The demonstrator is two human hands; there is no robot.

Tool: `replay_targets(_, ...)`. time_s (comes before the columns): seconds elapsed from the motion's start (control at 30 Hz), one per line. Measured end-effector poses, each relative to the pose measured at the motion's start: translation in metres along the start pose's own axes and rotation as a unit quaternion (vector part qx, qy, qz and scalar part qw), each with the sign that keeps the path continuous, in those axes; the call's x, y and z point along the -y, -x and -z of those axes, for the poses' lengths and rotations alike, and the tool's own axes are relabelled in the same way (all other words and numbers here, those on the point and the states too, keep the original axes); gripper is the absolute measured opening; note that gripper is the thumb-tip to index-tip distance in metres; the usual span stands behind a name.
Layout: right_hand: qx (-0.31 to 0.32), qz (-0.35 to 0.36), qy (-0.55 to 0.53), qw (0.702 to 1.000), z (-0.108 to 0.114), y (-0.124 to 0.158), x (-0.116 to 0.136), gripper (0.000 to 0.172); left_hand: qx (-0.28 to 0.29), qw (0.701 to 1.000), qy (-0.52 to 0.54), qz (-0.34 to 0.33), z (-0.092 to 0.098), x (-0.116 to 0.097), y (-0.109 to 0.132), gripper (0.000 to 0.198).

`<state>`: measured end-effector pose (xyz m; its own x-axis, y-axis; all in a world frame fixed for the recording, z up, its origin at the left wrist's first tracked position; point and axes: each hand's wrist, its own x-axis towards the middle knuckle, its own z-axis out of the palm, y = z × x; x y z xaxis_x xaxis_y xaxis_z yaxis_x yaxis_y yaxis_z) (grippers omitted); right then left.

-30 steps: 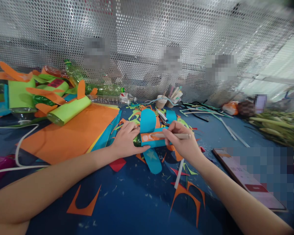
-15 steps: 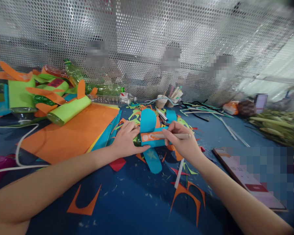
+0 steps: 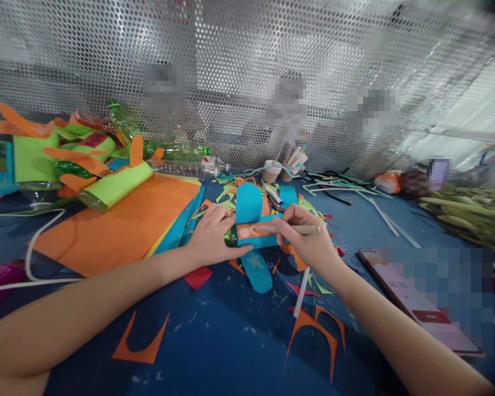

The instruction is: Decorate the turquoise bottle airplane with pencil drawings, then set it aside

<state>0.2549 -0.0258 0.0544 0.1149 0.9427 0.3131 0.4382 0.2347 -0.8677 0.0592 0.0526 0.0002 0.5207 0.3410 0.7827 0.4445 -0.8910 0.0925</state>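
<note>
A green plastic bottle wrapped in blue paper lies on its side in front of me, with blue paper wings standing out from it. An orange paper strip with pale circles runs along its wrap. My left hand grips the bottle's left end, thumb below and fingers above. Between the thumb and fingers of my right hand is a pale marker, its tip at the orange strip. My right fingers also rest against the blue wrap.
Orange paper sheets and several paper-covered bottles lie left. Paper scraps are strewn around. Cups of pens stand behind, before a perforated metal screen. A phone lies right, a white cable left.
</note>
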Motion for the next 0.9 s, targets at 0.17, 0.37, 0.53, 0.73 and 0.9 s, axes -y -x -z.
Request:
replay_targets(0.17,-0.003,0.01,0.022,1.0,0.0015,0.0003,-0.0025,0.025,0.002,1.0,0.001,0.004,0.0008,-0.0003,-0.0001,0.05)
replay_targets(0.37,-0.008,0.004,0.027,1.0,0.0032,-0.0006,-0.0049,0.024,0.005,1.0,0.0,0.003,0.0012,-0.0003,0.0001,0.051)
replay_targets(0.53,-0.003,0.008,0.031,0.999,0.0034,-0.0008,-0.0044,0.024,0.005,1.0,-0.002,0.003,0.0011,-0.0001,0.0,0.051)
replay_targets(0.73,0.0,0.01,0.038,0.999,0.0032,-0.0004,-0.0055,0.023,0.006,1.0,0.0,0.007,0.0019,-0.0003,-0.0002,0.051)
replay_targets(0.9,-0.005,0.007,0.037,0.999,0.004,-0.0009,-0.0056,0.025,0.008,1.0,0.004,0.01,0.0015,-0.0005,0.0,0.05)
